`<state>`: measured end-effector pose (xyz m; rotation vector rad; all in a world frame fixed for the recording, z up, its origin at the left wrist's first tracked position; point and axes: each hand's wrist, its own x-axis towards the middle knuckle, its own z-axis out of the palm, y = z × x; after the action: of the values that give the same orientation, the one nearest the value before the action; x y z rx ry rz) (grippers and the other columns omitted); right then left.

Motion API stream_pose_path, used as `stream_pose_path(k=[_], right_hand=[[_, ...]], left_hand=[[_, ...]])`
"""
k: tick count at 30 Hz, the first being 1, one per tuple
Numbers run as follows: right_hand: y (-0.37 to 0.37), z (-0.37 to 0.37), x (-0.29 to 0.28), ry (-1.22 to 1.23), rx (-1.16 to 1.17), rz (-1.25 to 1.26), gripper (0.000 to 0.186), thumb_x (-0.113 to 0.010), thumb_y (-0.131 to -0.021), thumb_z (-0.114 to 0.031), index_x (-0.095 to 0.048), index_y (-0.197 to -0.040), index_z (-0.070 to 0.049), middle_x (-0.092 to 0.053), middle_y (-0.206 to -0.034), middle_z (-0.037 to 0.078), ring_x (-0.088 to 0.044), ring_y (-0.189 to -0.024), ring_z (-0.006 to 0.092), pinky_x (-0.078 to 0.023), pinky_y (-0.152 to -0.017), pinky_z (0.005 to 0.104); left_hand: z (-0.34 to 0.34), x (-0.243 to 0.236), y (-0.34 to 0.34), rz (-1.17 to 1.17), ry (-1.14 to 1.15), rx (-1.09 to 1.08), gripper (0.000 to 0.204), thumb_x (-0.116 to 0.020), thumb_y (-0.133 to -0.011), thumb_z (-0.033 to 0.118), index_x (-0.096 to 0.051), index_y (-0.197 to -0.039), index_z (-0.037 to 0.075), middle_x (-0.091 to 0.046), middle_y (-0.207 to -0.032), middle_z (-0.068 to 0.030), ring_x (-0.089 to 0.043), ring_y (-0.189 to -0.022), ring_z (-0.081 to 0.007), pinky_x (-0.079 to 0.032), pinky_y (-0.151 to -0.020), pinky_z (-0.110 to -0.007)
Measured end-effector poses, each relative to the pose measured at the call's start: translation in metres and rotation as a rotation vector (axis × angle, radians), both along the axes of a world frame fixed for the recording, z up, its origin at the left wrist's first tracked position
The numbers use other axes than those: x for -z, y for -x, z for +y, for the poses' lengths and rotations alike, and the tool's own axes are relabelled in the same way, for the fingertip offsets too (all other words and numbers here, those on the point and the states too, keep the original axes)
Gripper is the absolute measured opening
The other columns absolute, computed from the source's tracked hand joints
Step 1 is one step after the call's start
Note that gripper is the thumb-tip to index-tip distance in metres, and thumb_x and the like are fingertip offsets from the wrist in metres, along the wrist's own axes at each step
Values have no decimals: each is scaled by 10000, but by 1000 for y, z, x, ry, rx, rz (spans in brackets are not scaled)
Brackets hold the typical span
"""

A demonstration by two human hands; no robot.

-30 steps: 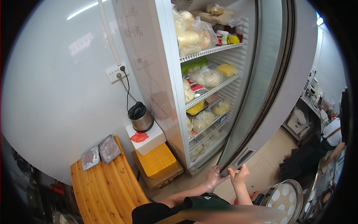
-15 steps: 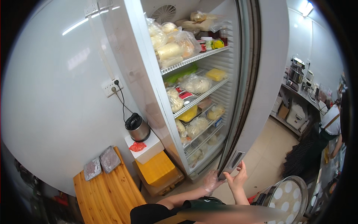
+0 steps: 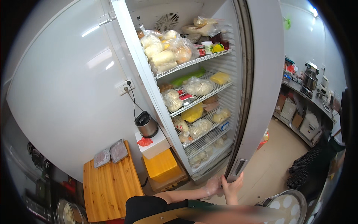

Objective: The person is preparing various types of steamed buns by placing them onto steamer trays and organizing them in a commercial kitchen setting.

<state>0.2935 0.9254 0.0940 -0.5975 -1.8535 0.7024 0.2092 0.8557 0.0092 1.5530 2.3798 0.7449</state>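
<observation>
A tall refrigerator stands open, its white door point(image 3: 257, 74) swung out to the right. My bare right hand point(image 3: 232, 186) grips the door's lower edge just under the recessed handle point(image 3: 238, 168), thumb on the inner side. Close beside it is my left hand point(image 3: 213, 186) in a clear plastic glove, fingers bent by the door's edge and partly hidden. Wire shelves hold bagged pale dough-like food point(image 3: 198, 86), a yellow block point(image 3: 220, 78), a yellow bag point(image 3: 193, 112), jars point(image 3: 207, 47) and large knotted bags point(image 3: 164, 59).
At left are a wooden table point(image 3: 108, 186) with two wrapped trays point(image 3: 118, 151), and a steel kettle point(image 3: 146, 125) on a white box point(image 3: 154, 148) above a yellow one point(image 3: 161, 164). A round container with pale discs point(image 3: 285, 207) stands lower right. Beyond, a person in a dotted garment point(image 3: 304, 168) is near a counter.
My right hand, open with fingers spread beside the handle before, has closed on the door's edge. The left hand stays close by. The whole view has shifted, showing more of the left side.
</observation>
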Motion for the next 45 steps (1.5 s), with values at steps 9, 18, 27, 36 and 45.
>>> stream_pose_path(k=[9, 18, 27, 36, 45], right_hand=[[-30, 34, 31, 93, 145, 24, 730, -674, -506, -128, -332, -1129, 36, -483, -952, 208, -500, -837, 368, -406, -714, 413], [-49, 62, 40, 48, 192, 33, 651, -667, -547, -136, -348, -1079, 64, -505, -838, 209, -511, -740, 378, -414, -653, 386], [-47, 64, 61, 97, 237, 14, 746, -682, -508, -168, -316, -1105, 88, -470, -892, 257, -470, -793, 420, -389, -689, 450], [-38, 51, 29, 68, 237, 9, 659, -678, -555, -141, -344, -1086, 63, -493, -865, 242, -497, -775, 411, -407, -678, 411], [-30, 38, 32, 57, 161, 36, 615, -662, -592, -111, -348, -1099, 38, -509, -865, 202, -520, -778, 351, -414, -670, 387]], left_hand=[[16, -29, -27, 49, 52, 148, 434, -586, -679, 281, -467, -1030, 56, -534, -883, -150, -517, -794, -325, -420, -660, -395], [-27, 9, -14, -25, 80, 54, 356, -565, -703, 271, -513, -970, 41, -522, -895, -164, -491, -859, -323, -400, -751, -390], [-61, 35, -11, -56, 193, -14, 339, -539, -720, 305, -539, -893, 14, -532, -868, -177, -496, -854, -323, -399, -750, -389], [-62, 11, 2, -82, 265, -103, 356, -531, -730, 301, -537, -952, 23, -537, -933, -178, -498, -906, -308, -394, -790, -364], [-61, 6, -9, -74, 180, -42, 346, -553, -711, 298, -540, -915, 20, -539, -925, -179, -498, -888, -319, -396, -777, -379]])
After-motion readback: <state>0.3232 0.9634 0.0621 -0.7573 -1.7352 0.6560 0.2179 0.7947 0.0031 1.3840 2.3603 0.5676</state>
